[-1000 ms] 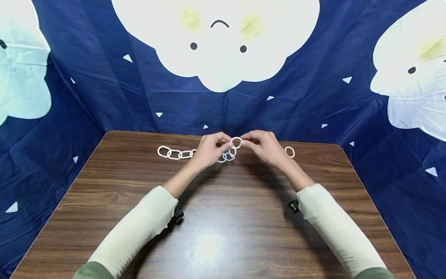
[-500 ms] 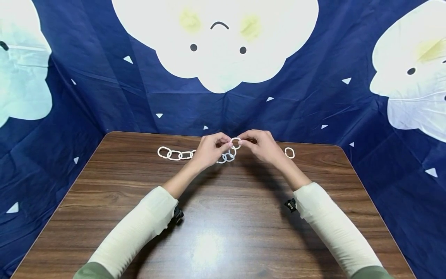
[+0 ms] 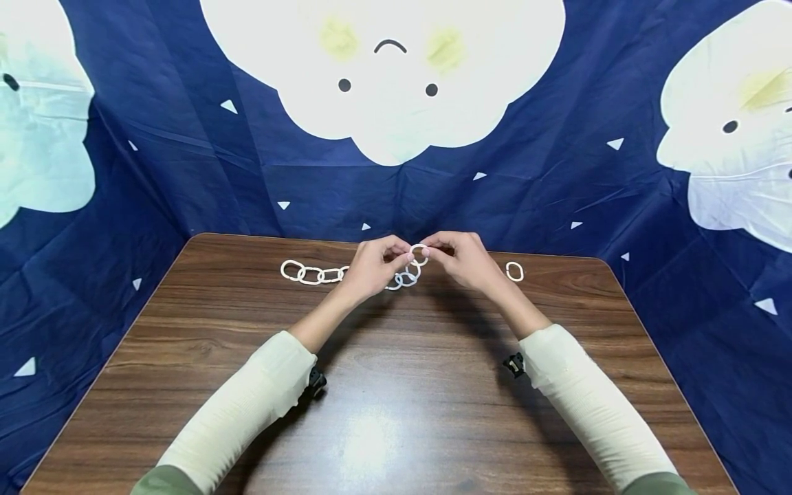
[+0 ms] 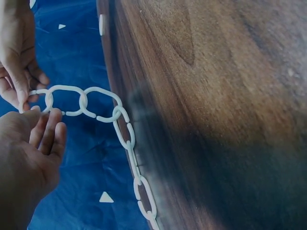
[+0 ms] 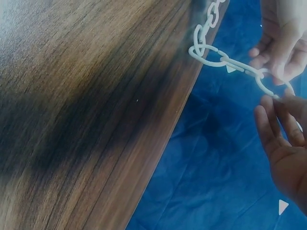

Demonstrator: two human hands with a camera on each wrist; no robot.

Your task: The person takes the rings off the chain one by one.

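Note:
Above the far part of the table, my left hand (image 3: 370, 267) pinches the white plastic end link (image 3: 419, 245) of a chain between thumb and fingertips. From the other side my right hand (image 3: 464, 256) pinches the same link, its fingertips almost meeting the left ones. Small gaps show in some links of the white chain (image 4: 67, 87), which hangs from the hands and runs down onto the table. Its far end (image 3: 311, 276) lies left of my left hand; the middle is hidden behind that hand. Fingers partly cover the pinched link in both wrist views.
A loose white link (image 3: 507, 271) lies on the wooden table (image 3: 396, 357), right of my right hand, near the back edge. Dark blue cloth (image 3: 396, 196) with cloud prints stands behind the table and along both sides.
My right hand and forearm have shifted slightly left, and its fingertips have come further over the end link. The left hand and the chain lying on the table stay nearly still.

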